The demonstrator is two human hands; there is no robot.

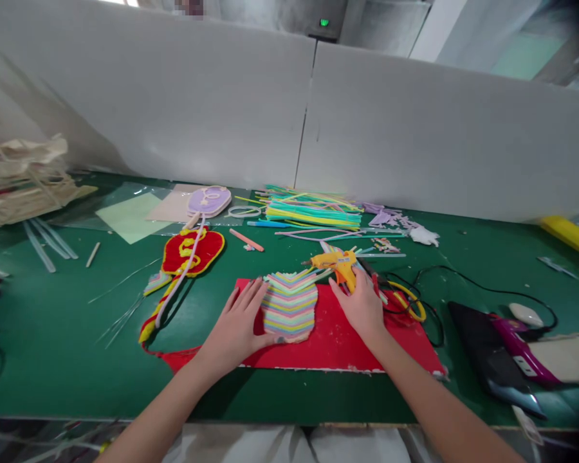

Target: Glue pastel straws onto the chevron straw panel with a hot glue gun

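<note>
A striped pastel piece (289,308), made of soft strips laid in shallow V shapes, lies on a red board (338,341). My left hand (238,328) rests along its left side, fingers stretched towards the top edge and thumb on the bottom edge. Loose strip ends stick out at the piece's upper right. My right hand (361,305) is closed around the handle of a yellow-orange glue gun (335,260), whose nozzle points left above the piece. Part of the handle is hidden by the fingers.
Behind lies a pile of coloured pipe cleaners (313,209). A red and yellow fan-shaped ornament (193,251) and a purple one (210,200) are at left. Dark cables (437,321) and a black device (482,347) lie at right. A grey partition (197,103) stands behind.
</note>
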